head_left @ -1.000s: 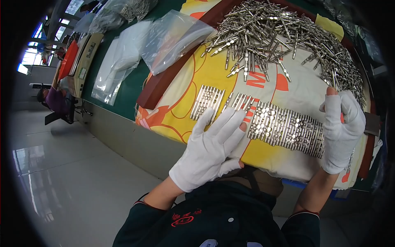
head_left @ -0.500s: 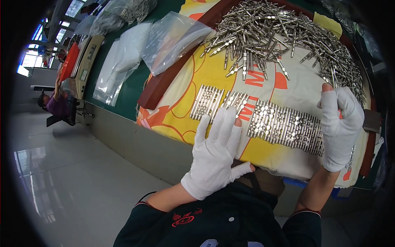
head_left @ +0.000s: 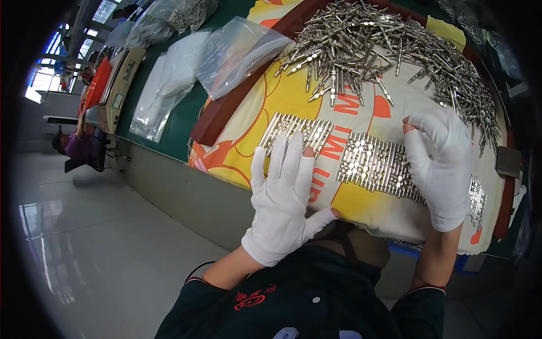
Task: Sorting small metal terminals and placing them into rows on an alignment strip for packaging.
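My left hand (head_left: 280, 198), in a white glove with bare fingertips, lies with its fingers stretched out and apart. Its fingertips rest on a short row of slim silver metal pins (head_left: 307, 129) laid side by side. Over the right end of a longer row of the same pins (head_left: 372, 164) hovers my gloved right hand (head_left: 443, 166). Its thumb and forefinger meet in a pinch; whether anything is between them is too small to tell. A small group of pins (head_left: 477, 200) shows beyond the right wrist. The printed cloth (head_left: 361, 121) lies beneath all of these.
A large jumbled heap of pins (head_left: 350, 45) fills the far side of the cloth, spreading right. A dark red wooden rim (head_left: 226, 116) borders it. Clear plastic bags (head_left: 240, 53) lie to the left on the green table. A person (head_left: 79, 144) sits far left beside a scale (head_left: 116, 90).
My right hand has moved left, uncovering the small group of pins at the right. My left hand has shifted slightly left, and the gap within the short row has closed.
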Motion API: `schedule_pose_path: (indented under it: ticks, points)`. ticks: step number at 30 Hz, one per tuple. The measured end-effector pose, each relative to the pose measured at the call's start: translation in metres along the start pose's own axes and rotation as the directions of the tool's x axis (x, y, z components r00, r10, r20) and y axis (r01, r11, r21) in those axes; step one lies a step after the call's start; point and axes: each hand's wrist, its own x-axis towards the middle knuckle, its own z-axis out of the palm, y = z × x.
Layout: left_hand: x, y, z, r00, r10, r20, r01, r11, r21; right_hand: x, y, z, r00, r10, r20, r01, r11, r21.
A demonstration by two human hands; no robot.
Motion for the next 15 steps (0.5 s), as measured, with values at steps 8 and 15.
schedule_pose_path:
  ticks: [8, 15]
  points:
    - [-0.008, -0.049, 0.003, 0.948, -0.066, -0.311, 0.069, 0.998, 0.001, -0.037, -0.034, 0.013, 0.925, -0.236, 0.298, 0.273, 0.958, -0.087]
    - [0.006, -0.056, 0.005, 0.955, -0.100, -0.278, 0.123, 0.990, 0.067, -0.054, -0.058, 0.016, 0.937, -0.064, 0.342, 0.111, 0.986, -0.121]
